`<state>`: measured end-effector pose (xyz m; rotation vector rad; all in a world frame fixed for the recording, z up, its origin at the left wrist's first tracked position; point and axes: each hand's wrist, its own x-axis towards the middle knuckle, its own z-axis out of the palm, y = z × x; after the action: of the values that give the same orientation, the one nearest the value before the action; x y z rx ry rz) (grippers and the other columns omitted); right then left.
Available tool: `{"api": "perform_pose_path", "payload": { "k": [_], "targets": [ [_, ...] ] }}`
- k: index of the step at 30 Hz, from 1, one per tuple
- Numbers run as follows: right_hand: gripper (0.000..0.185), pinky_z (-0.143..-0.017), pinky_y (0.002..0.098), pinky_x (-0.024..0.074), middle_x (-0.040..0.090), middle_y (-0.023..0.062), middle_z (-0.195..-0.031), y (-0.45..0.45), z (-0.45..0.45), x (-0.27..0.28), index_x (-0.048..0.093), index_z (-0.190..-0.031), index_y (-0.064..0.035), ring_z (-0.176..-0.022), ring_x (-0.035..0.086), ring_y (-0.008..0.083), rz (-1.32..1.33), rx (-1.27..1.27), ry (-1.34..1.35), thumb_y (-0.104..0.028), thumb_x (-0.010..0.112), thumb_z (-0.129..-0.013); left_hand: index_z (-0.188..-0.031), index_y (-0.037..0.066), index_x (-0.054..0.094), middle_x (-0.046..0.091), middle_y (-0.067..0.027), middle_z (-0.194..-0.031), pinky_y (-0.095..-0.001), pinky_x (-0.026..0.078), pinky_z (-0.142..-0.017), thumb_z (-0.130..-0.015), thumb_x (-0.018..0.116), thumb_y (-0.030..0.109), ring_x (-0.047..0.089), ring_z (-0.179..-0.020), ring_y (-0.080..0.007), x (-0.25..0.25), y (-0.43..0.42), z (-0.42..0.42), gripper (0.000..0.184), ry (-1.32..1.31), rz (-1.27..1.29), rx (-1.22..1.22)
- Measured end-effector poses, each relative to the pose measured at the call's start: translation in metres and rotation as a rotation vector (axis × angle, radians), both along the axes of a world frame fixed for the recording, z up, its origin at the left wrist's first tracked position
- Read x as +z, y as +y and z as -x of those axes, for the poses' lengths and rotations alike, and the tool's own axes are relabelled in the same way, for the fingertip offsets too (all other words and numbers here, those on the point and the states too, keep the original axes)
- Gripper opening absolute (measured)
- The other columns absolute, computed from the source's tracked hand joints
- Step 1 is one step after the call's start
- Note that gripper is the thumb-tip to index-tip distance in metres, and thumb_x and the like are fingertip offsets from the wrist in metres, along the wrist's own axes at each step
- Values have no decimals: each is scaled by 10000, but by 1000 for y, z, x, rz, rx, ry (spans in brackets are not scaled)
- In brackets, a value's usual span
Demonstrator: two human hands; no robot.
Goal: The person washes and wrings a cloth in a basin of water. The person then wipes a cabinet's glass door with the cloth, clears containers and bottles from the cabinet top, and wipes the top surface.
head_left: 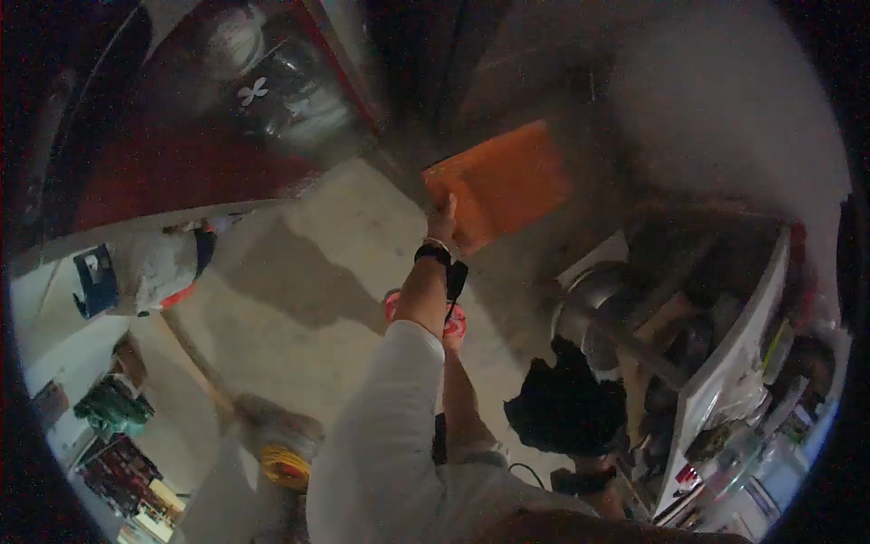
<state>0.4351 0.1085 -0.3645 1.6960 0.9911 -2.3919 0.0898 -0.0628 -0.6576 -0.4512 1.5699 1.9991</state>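
An orange panel [507,186], flat and tilted, stands out above the middle of the view. My left hand [441,220] is at its left edge, with a thumb lying over the orange surface and the other fingers mostly hidden; a black band circles that wrist. Lower down, my right hand [453,341] is closed around a pink-red rounded object [456,320], partly covered by my left forearm. A small black item [457,279] shows beside the left wrist, just above the red object.
A dark red surface [208,172] with a clear plastic-like bundle lies upper left. Pale floor [317,263] spreads below it. Coiled yellow cord [286,465] is lower left. A black ragged-edged item [569,399] and cluttered shelving [725,354] are at right.
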Motion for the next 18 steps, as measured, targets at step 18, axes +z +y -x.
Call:
{"api": "perform_pose_path", "payload": {
  "k": [18],
  "targets": [
    [324,-886,361,405,539,154,-1097,-97,224,-131,523,-1113,-50,-1030,504,281,-90,100,196,-222,475,-843,-1200,52,410,525,-68,-1051,-389,431,-825,-842,512,397,519,-932,-225,21,-419,-68,508,100,723,-395]
  ]
}}
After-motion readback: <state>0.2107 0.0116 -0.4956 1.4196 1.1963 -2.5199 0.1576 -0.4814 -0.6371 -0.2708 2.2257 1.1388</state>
